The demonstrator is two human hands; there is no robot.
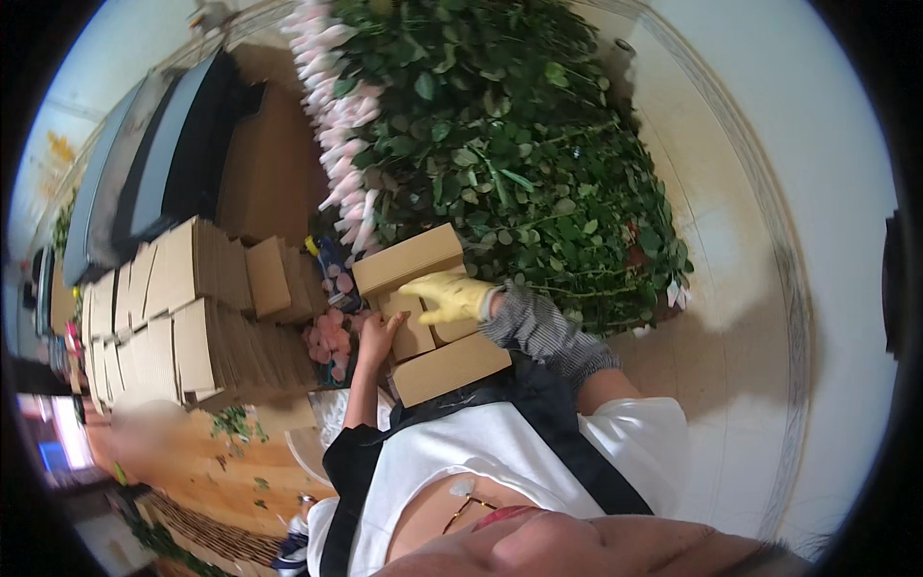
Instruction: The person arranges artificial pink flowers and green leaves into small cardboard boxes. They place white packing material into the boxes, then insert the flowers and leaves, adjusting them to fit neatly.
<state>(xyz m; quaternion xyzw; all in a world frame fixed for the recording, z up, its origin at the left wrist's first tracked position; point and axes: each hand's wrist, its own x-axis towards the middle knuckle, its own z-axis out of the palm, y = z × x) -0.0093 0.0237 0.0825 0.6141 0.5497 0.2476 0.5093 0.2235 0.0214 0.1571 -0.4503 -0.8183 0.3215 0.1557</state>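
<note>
A brown cardboard box (pixel 452 369) lies unfolded against my front, with one long panel raised on the far side and another on the near side. My left hand (pixel 377 338) is bare and grips the box at its left end, fingers bent over the cardboard. Over the middle of the box reaches my right hand (pixel 448 296) in a yellow glove, its fingers stretched out and touching the inner panels. A grey striped sleeve (pixel 543 332) covers my right forearm.
Beyond the box rises a big pile of leafy green stems (pixel 500 144) with pale pink-and-white tips (pixel 336 135) along its left. Stacked flat cardboard (pixel 192 317) stands at left. Between lie pink petals (pixel 330 337) and a blue item (pixel 332 269). A wall (pixel 817 192) bounds the right.
</note>
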